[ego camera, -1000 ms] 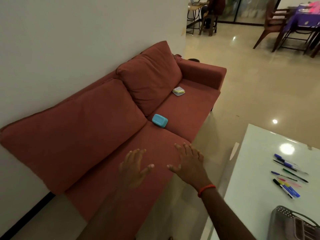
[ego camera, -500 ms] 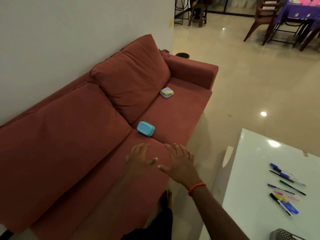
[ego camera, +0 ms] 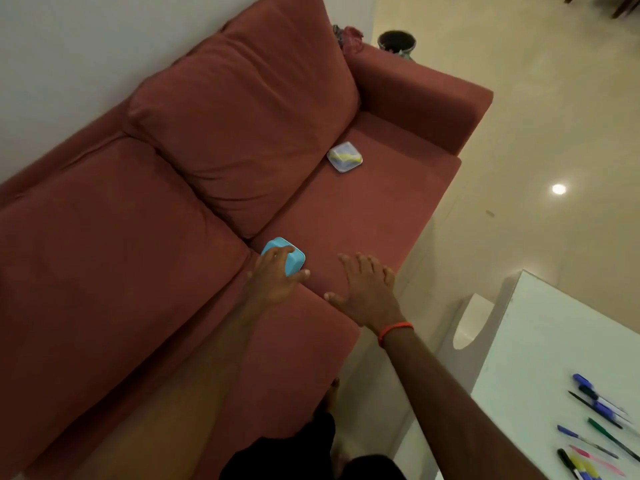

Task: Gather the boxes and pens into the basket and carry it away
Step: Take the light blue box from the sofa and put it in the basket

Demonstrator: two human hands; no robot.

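Observation:
A small blue box (ego camera: 294, 261) lies on the red sofa seat (ego camera: 363, 216) by the gap between the cushions. My left hand (ego camera: 277, 278) rests over it, fingers curled across its top and thumb at its near side. My right hand (ego camera: 367, 292) hovers flat and spread just right of it, holding nothing. A second box, white with yellow (ego camera: 345, 156), sits farther along the seat near the armrest. Several pens (ego camera: 599, 431) lie on the white table (ego camera: 540, 358) at the lower right. The basket is out of view.
The sofa's back cushions (ego camera: 242, 126) lean against a white wall. Its armrest (ego camera: 419, 98) closes the far end, with a dark pot (ego camera: 396, 41) on the floor behind it. Glossy tile floor (ego camera: 536, 133) separates sofa and table.
Both hands have moved forward along the seat. My left hand has reached the blue box and closed over it. The view has tipped down and the basket has left the frame.

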